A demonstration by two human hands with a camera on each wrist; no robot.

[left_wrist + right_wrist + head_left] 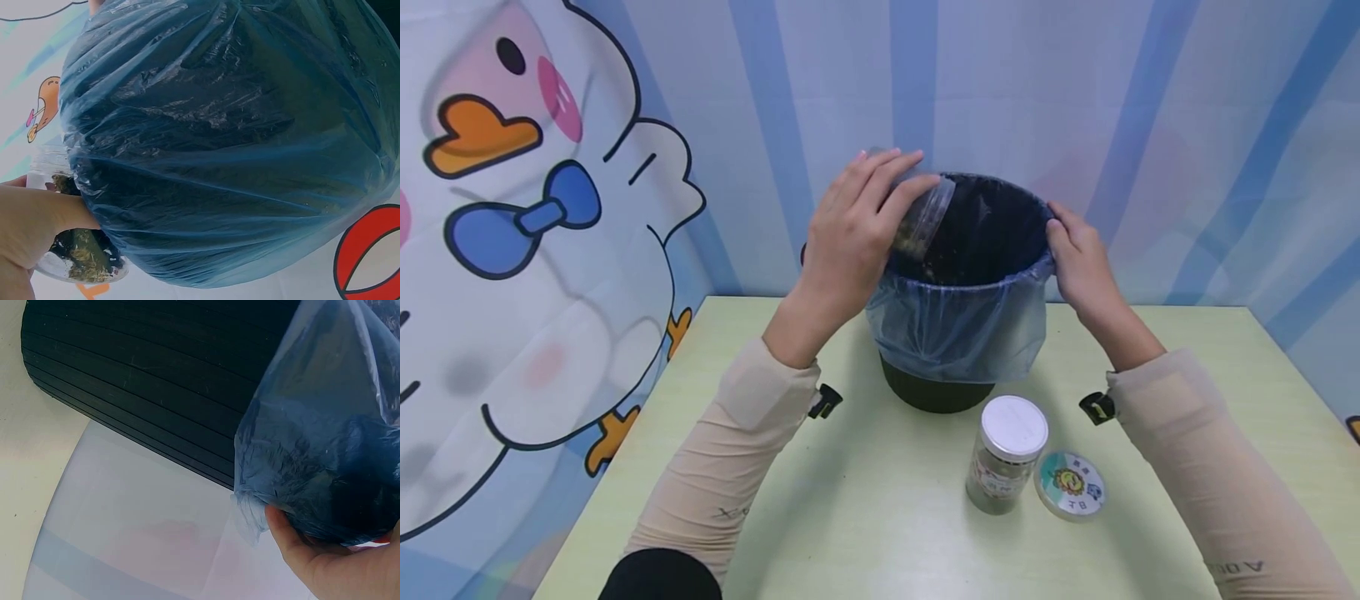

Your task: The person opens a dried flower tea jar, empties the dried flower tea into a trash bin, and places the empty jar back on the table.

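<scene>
The left hand (856,223) had its grip on a clear jar (931,218), which was tilted over the left side of the bin's mouth, its threaded opening turned down and toward the inside. From the left wrist, brown and greenish dry bits (86,255) showed within the jar.

The right hand (1078,254) had its grip on the right side of the bin's rim, thumb and fingers pinching the blue bag (962,329) folded over it. The dark bin (936,394) stood upright near the far edge of the tabletop (880,542), roughly midway between the two far corners; its ribbed wall showed from the right wrist.

Closer to the near edge than the bin, a jar with a white cap (996,479) stood upright, its contents too blurred to tell. Just beside it, on the side toward the right edge, a round printed lid (1071,485) lay flat. Beyond the far edge hung a blue-striped backdrop (1000,92).
</scene>
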